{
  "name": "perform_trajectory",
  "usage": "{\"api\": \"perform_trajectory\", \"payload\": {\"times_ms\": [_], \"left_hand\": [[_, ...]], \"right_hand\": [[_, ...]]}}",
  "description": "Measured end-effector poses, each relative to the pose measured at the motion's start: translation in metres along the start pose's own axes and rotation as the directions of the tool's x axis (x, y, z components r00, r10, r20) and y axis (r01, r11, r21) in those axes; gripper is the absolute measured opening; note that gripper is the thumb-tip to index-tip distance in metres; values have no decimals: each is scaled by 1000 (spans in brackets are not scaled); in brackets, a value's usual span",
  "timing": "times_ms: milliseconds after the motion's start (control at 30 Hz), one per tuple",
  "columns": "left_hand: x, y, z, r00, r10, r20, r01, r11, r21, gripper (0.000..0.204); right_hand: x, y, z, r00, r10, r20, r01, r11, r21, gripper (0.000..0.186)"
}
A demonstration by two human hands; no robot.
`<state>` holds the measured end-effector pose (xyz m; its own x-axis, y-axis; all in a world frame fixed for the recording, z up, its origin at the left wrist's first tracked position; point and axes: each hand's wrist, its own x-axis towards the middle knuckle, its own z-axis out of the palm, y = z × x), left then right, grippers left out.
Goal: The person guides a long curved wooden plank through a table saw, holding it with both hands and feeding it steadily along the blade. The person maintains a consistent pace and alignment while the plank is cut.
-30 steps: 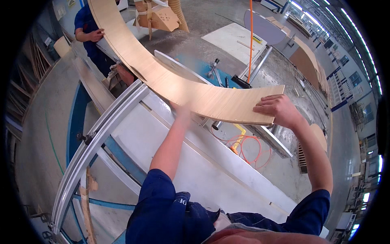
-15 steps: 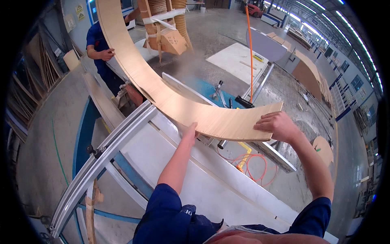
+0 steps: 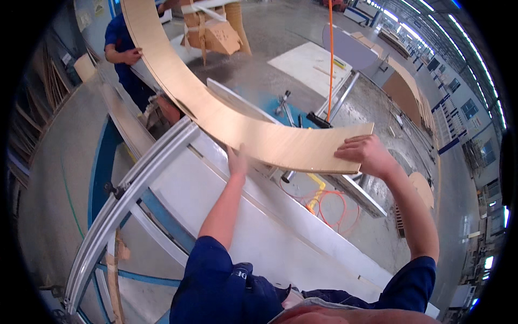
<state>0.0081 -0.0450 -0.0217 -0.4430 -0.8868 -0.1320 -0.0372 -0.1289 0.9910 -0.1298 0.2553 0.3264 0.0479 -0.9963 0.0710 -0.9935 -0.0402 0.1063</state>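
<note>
A long light-brown plywood board stretches across the middle; the fisheye lens makes it look strongly curved. At its right end, my right hand grips the board, fingers on the upper face. My left hand is at the board's near edge, left of my right hand. It is smeared by motion, so its grip is unclear. On the far left a co-worker's hand touches the board's outer edge. Beneath lies the white sliding table of a saw, with a metal rail to its left.
A blue machine surface with a clamp-like metal fitting lies beyond the board. An orange cable hangs down there. Coiled orange hose lies on the floor at right. Stacked panels stand far right, and a wrapped cardboard bundle stands behind.
The whole view has shifted, so the board and table sit slightly higher and further left. My left hand has slid leftward along the board's near edge. My right hand keeps its hold.
</note>
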Motion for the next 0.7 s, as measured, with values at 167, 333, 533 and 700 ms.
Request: {"api": "perform_trajectory", "payload": {"times_ms": [167,333,533,700], "left_hand": [[-22,39,5,996,-66,-63,69,997,33,51],[41,-38,-7,976,-3,-216,18,998,67,39],[27,-11,2,951,-251,-181,192,937,-290,33],[22,24,-10,913,-389,-125,288,830,-478,56]], "right_hand": [[-9,-2,-3,996,70,64,-71,997,23,38],[2,-3,-6,999,25,30,-25,1000,-4,42],[-5,-2,-5,996,77,53,-77,997,7,42],[-5,-1,-4,996,66,52,-66,998,-11,42]]}}
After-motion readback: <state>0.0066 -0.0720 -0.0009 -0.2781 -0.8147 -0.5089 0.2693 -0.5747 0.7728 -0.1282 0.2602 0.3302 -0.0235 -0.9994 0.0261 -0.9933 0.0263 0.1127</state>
